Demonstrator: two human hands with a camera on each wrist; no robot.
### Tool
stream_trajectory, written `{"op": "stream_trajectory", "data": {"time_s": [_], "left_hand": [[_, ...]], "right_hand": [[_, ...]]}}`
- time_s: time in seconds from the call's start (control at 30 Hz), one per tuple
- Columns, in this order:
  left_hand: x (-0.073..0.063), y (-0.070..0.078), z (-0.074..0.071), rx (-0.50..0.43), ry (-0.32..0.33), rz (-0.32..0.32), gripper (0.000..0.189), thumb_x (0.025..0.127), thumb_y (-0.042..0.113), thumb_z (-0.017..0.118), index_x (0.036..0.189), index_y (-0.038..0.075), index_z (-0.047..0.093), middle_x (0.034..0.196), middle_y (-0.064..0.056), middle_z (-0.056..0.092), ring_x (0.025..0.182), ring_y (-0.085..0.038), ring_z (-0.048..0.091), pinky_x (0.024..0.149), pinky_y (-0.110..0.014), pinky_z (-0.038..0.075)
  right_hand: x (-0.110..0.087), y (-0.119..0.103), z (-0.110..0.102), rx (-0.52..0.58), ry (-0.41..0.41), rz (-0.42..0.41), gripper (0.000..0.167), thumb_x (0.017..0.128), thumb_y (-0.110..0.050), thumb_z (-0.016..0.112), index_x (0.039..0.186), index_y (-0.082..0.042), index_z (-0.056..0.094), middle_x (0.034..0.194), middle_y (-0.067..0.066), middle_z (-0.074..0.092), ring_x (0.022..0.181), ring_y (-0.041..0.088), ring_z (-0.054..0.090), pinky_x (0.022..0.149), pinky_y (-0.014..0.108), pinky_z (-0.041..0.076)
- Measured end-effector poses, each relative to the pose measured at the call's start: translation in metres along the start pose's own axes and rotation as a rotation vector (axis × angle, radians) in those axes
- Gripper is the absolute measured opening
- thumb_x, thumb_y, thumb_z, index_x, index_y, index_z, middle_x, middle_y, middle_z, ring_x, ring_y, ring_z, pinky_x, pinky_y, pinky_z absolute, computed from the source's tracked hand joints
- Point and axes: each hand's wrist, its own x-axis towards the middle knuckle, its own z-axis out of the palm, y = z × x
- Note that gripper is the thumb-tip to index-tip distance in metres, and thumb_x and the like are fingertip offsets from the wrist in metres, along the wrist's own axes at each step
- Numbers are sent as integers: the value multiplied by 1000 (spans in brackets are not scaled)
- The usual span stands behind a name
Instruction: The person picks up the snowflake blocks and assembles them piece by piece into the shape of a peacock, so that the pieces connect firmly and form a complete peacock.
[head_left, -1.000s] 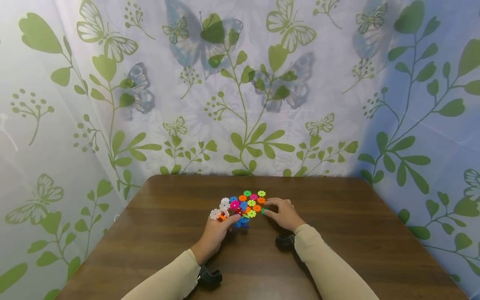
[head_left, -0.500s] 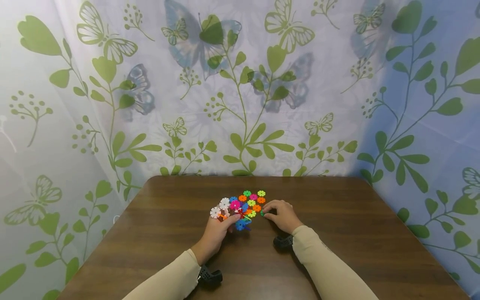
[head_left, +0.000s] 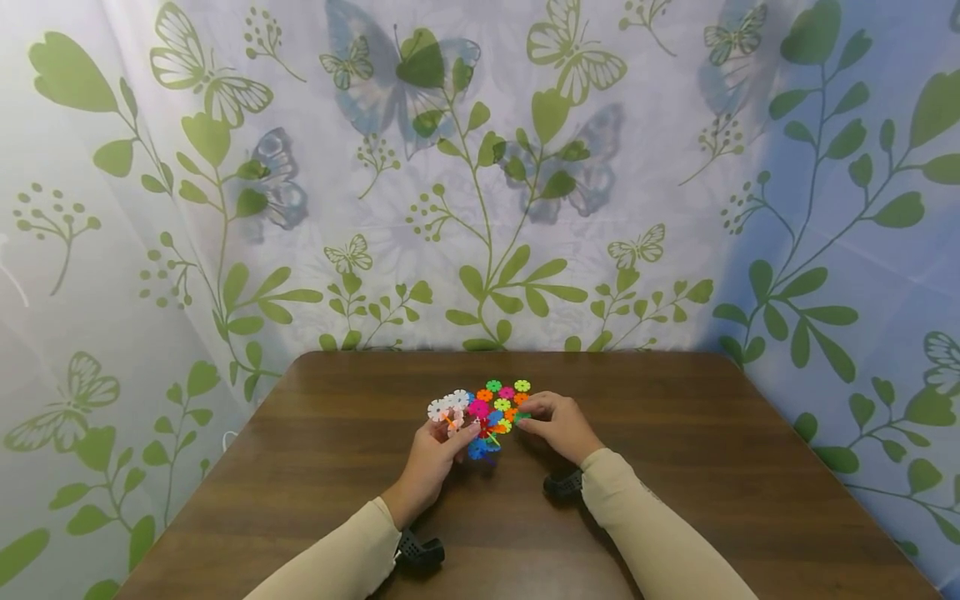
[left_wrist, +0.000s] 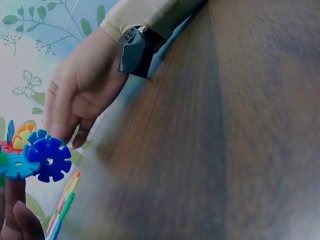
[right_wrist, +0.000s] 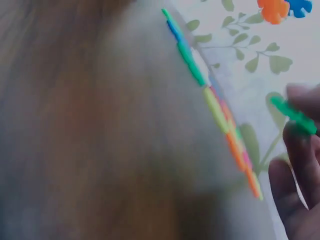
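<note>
My left hand (head_left: 437, 454) holds a cluster of interlocked flower-shaped plastic discs (head_left: 478, 408), with white, pink, red and blue pieces showing. Thumb and fingers grip it from the lower left, and part of it is hidden behind them. In the left wrist view, a dark blue disc (left_wrist: 49, 159) stands out at the cluster's edge. To the right, my right hand (head_left: 558, 427) pinches a single green disc (right_wrist: 295, 116) between thumb and finger. That disc is apart from the cluster and off the table in the right wrist view.
Several loose discs (head_left: 507, 392) in green, orange, yellow and magenta lie flat on the brown wooden table (head_left: 637, 400), just beyond the hands. Black wrist cameras (head_left: 420, 552) hang under both cuffs. A leaf-and-butterfly patterned cloth (head_left: 480, 167) hangs behind the table's far edge.
My right hand has taken hold of the green disc, lifted it and shifted slightly left. The cluster in my left hand has turned, its white discs now higher and further right.
</note>
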Motion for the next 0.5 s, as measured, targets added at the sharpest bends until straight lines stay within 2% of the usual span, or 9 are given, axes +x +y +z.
{"op": "stream_trajectory", "data": {"time_s": [0.13, 0.27, 0.37, 0.5], "left_hand": [[0, 0, 0, -20, -5, 17, 26, 95, 19, 83, 103, 2, 65, 73, -6, 58, 62, -19, 49, 58, -27, 47], [0, 1, -1, -10, -17, 11, 31, 95, 20, 82, 111, 0, 65, 76, -7, 59, 64, -21, 49, 60, -28, 49], [0, 2, -1, 4, -27, 2, 32, 95, 21, 82, 112, -1, 66, 76, -8, 60, 65, -22, 50, 61, -29, 50], [0, 2, 0, 12, -39, -10, 29, 94, 20, 84, 108, -2, 69, 76, -7, 61, 66, -22, 50, 61, -29, 49]], "right_hand": [[2, -8, 0, 187, -6, 35, 32, 95, -12, 82, 123, 2, 76, 128, 12, 69, 112, 30, 67, 91, 32, 57], [3, -19, 1, 315, -11, 46, 31, 96, -9, 79, 125, 1, 75, 131, 15, 69, 116, 32, 66, 94, 33, 56], [3, -26, 3, 366, -14, 40, 28, 97, -7, 77, 124, 0, 76, 128, 14, 71, 116, 31, 67, 96, 36, 56], [3, -34, 8, 371, -43, 17, 24, 98, -8, 77, 122, -3, 78, 123, 10, 74, 114, 29, 68, 95, 38, 56]]}}
